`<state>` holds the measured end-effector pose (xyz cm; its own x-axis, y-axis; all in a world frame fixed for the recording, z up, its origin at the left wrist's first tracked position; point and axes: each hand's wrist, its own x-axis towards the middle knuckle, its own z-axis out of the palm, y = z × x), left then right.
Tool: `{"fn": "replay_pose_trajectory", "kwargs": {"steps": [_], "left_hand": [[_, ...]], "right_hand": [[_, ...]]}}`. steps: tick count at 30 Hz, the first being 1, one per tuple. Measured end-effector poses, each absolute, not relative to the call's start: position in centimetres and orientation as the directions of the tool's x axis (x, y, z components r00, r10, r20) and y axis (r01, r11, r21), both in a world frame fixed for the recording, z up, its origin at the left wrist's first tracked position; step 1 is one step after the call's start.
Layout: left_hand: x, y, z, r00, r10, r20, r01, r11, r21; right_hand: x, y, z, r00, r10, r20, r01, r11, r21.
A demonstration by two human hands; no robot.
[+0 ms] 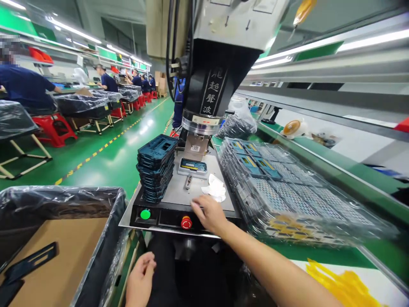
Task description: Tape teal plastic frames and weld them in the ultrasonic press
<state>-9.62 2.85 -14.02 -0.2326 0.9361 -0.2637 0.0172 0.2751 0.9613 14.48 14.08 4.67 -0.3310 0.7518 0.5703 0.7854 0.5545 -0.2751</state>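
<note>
- At ten o'clock from your lap, your left hand [140, 277] hangs loosely curled, pinching nothing you can see.
- Near twelve o'clock, your right hand [209, 213] is loosely spread above the machine's front panel [169, 216], gripping nothing visible; whether its fingers brush the cloth, you can't tell.
- Just beyond, between twelve and one o'clock, the white cloth [214, 187] should feel light and soft; pinch any raised fold. It looks crumpled.
- At eleven o'clock, the stack of dark panels [156, 170] probably handles as light, stiff pieces, slightly slippery; take the top one by opposite edges. They look blue-black, with cutouts.
- Farther, at twelve o'clock, the dark part [193, 165] lies in a pale holder [191, 173] by the metal press block [195, 147]. Expect it rigid, possibly fragile inside; hold its rim. Yellow marks its face.
</note>
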Motion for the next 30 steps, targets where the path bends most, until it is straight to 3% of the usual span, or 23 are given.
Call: {"fn": "replay_pose_trajectory", "kwargs": {"steps": [3,5,9,14,20,23,26,30], "left_hand": [[-10.6,4.5,-10.9,-0.321,0.945,0.059,0.277,0.034,0.96],[-10.4,5.7,-8.8,-0.294,0.922,0.253,0.462,-0.095,0.882],[-9.2,7.5,-7.1,-0.163,0.886,0.433,0.729,-0.188,0.658],[-8.2,7.9,-7.7,-0.057,0.89,0.453,0.876,-0.173,0.45],[-6.8,7.1,-8.3,-0.101,0.835,0.541,0.861,-0.199,0.469],[-6.1,5.6,-11.1,-0.001,0.825,0.566,0.852,-0.295,0.432],[-5.8,4.1,-14.8,0.105,0.916,0.387,0.885,-0.264,0.385],[-6.0,3.6,-17.8,0.092,0.988,0.127,0.935,-0.13,0.331]], "right_hand": [[16.8,9.9,3.4,-0.303,0.812,0.498,0.819,0.489,-0.299],[18.6,8.4,2.4,-0.193,0.857,0.478,0.847,0.392,-0.36],[21.1,7.5,0.4,0.012,0.906,0.423,0.819,0.234,-0.524],[21.8,7.5,-0.4,-0.045,0.926,0.374,0.775,0.268,-0.572],[21.5,7.1,-0.5,-0.004,0.912,0.409,0.71,0.291,-0.642],[21.2,6.7,-0.6,-0.015,0.903,0.43,0.68,0.325,-0.657],[21.2,6.6,-0.6,-0.047,0.895,0.443,0.672,0.356,-0.649],[21.6,6.9,-0.7,-0.03,0.897,0.441,0.658,0.35,-0.667]]}}
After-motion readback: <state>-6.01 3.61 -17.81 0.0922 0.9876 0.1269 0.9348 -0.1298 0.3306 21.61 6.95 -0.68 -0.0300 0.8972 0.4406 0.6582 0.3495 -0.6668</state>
